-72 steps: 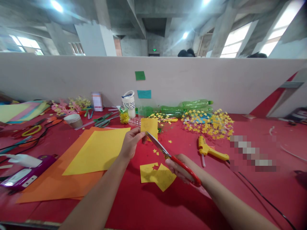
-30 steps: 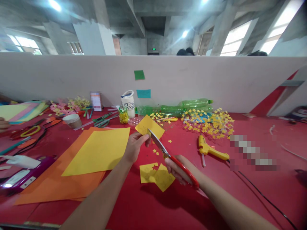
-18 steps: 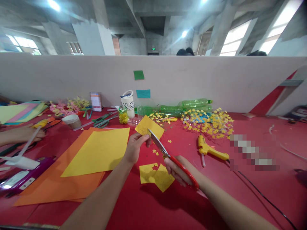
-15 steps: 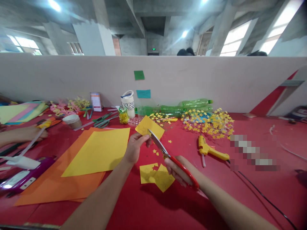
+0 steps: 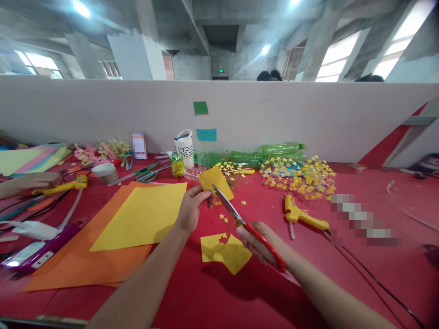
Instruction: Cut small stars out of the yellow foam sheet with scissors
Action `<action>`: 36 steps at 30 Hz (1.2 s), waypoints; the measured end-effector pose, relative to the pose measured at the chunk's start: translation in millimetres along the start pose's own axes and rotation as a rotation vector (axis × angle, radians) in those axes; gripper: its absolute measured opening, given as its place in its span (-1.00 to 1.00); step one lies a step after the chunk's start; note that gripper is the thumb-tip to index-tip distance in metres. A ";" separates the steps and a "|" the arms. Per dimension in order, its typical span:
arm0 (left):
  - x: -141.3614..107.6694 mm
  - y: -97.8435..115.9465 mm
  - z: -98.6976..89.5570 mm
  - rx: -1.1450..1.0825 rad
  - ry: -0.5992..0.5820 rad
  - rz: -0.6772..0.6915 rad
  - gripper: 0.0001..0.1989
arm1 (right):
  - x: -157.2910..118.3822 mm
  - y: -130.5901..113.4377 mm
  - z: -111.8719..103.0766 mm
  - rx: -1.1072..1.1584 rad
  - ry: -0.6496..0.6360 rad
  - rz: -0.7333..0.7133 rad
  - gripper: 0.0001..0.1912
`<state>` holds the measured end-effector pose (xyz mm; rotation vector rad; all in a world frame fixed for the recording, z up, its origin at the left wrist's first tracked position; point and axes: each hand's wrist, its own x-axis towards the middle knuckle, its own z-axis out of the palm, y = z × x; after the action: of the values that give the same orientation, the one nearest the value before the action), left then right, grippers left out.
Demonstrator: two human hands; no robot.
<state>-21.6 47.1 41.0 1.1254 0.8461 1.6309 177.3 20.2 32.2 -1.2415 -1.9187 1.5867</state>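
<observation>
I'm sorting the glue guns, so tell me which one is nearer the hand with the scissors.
The glue gun on the right, nearer the right hand; the other glue gun is far left, by another person's hand.

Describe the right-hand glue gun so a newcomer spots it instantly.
On the red table, look right of the red-handled scissors. The yellow glue gun lies there, black cord trailing, untouched, whereas the other yellow gun is at another person's hand, far left.

A pale partition (image 5: 137, 105) backs the red table (image 5: 192, 297) under bright lights, with concrete pillars beyond
</observation>
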 end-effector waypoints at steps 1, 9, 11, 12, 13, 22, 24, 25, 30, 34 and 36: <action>0.8 0.6 -0.5 -0.011 0.025 0.001 -0.93 | 0.0 0.0 -0.5 -0.002 0.001 -0.002 -0.53; 3.1 3.9 -2.0 -0.023 0.059 0.020 -0.88 | -1.1 -3.1 -0.6 -0.029 0.018 0.000 -0.55; 1.7 3.8 0.2 -0.011 0.027 -0.013 -0.86 | -1.2 -4.1 -0.1 -0.027 0.033 0.003 -0.55; 1.2 3.7 1.3 -0.004 0.015 -0.026 -0.86 | -1.2 -4.7 0.0 -0.026 0.039 0.003 -0.55; 0.8 3.6 2.3 -0.001 0.011 -0.032 -0.87 | -1.1 -5.3 0.0 -0.027 0.041 0.005 -0.55; 2.6 4.1 -0.7 0.023 0.037 0.047 -0.92 | 0.1 -0.6 -1.8 -0.063 0.013 -0.004 -0.53; 2.3 4.5 -1.3 0.085 0.016 0.059 -0.91 | -0.2 1.4 -2.2 -0.055 0.011 -0.027 -0.52; 2.2 4.8 -1.5 0.111 0.010 0.061 -0.91 | -0.3 2.0 -2.4 -0.052 0.007 -0.039 -0.52; 2.6 6.4 -2.3 0.191 0.014 0.063 -0.91 | 1.0 4.2 -3.6 -0.066 -0.012 -0.033 -0.51; 3.1 7.0 -3.8 0.204 -0.004 0.066 -0.90 | 1.8 4.8 -4.5 -0.074 -0.011 -0.024 -0.52; 3.3 6.8 -4.5 0.200 -0.013 0.066 -0.89 | 1.5 4.3 -5.0 -0.063 -0.016 -0.020 -0.52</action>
<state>-28.3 48.0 46.6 1.3138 0.9896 1.6173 181.9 24.4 29.4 -1.2342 -1.9989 1.5416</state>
